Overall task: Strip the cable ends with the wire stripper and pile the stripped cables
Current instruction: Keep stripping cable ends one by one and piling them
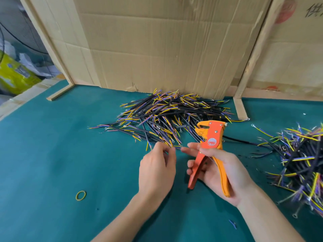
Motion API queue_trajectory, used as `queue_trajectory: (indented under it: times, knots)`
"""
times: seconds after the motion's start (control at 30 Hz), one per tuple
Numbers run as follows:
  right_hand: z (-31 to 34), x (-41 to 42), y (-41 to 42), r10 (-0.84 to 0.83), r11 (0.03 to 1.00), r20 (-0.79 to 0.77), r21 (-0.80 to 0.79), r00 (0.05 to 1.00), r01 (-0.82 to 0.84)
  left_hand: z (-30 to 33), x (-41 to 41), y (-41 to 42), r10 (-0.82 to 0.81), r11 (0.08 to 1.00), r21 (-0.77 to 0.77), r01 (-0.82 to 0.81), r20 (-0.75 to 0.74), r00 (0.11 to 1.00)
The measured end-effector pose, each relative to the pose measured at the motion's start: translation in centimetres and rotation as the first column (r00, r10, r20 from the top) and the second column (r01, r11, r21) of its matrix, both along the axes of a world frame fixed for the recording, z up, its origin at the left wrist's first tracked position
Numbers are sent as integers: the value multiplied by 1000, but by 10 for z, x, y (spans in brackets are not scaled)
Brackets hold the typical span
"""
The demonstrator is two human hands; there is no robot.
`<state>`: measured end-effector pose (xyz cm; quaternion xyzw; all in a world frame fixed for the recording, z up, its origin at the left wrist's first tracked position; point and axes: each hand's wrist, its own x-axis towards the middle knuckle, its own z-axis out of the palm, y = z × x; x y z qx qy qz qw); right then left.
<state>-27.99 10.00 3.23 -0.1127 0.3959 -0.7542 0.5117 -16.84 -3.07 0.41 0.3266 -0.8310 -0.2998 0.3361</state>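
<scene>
On the green table, a big cable pile lies far centre against the cardboard, likely as a backstop; a second pile sits right. The right hand grips the wire stripper upright, handles spread, ready. The left hand pinches a wire end at the pile's near edge.

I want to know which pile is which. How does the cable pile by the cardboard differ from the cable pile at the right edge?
The centre pile lies against the cardboard wall, whole in view; the right pile is cut off by the frame. The left hand pinches a wire at the centre pile's near edge; nothing touches the right pile. Both hold black cables with yellow and purple ends.
</scene>
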Motion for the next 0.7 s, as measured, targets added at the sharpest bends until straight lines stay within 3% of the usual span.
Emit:
queue_trajectory:
  times: [0.17, 0.27, 0.37, 0.47, 0.7]
  knots:
    - [-2, -5, 6, 68, 998, -53, 2, 996, -68, 3, 5, 6, -306, 947, -78, 310, 66, 950]
    - [-1, -9, 11, 79, 997, -81, -11, 994, -80, 7, 9, 11, -408, 891, -154, 427, 142, 902]
    - [1, -18, 19, 110, 993, -118, -16, 987, -113, 6, 10, 12, -436, 822, -324, 468, 171, 884]
    - [1, -25, 26, 140, 989, -134, -29, 981, -146, 4, 9, 14, -455, 774, -392, 497, 202, 867]
    - [0, -34, 30, 75, 983, -157, -152, 985, -99, 7, 10, 11, -508, 802, -279, 527, 144, 849]
